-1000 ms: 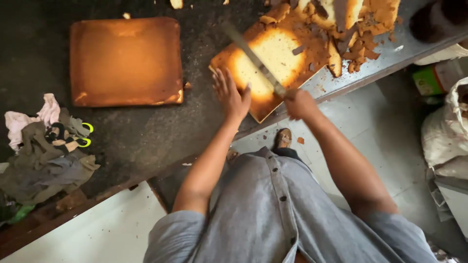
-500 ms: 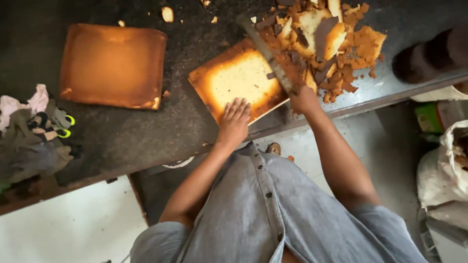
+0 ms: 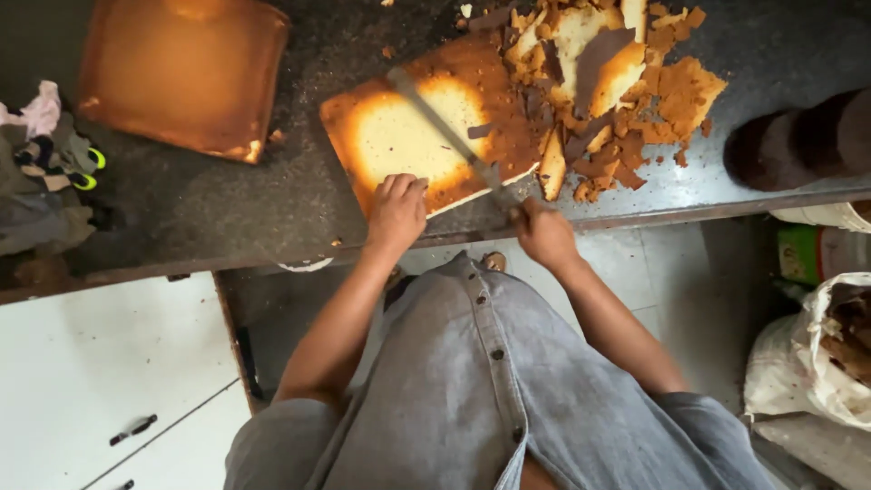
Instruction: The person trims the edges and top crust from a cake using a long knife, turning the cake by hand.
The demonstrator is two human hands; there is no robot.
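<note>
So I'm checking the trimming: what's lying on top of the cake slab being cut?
A long knife lies across the cake slab, the left hand presses its near edge, and crust trimmings cover its far corner.

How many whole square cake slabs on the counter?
2. One untrimmed slab sits at the far left of the counter. The other slab lies under the left hand, with the right hand drawing a knife across it.

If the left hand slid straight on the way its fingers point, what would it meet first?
The left hand already rests on the trimmed cake slab. Going straight on across its pale top, it would probably meet the long knife blade lying diagonally over the slab; height is unclear.
</note>
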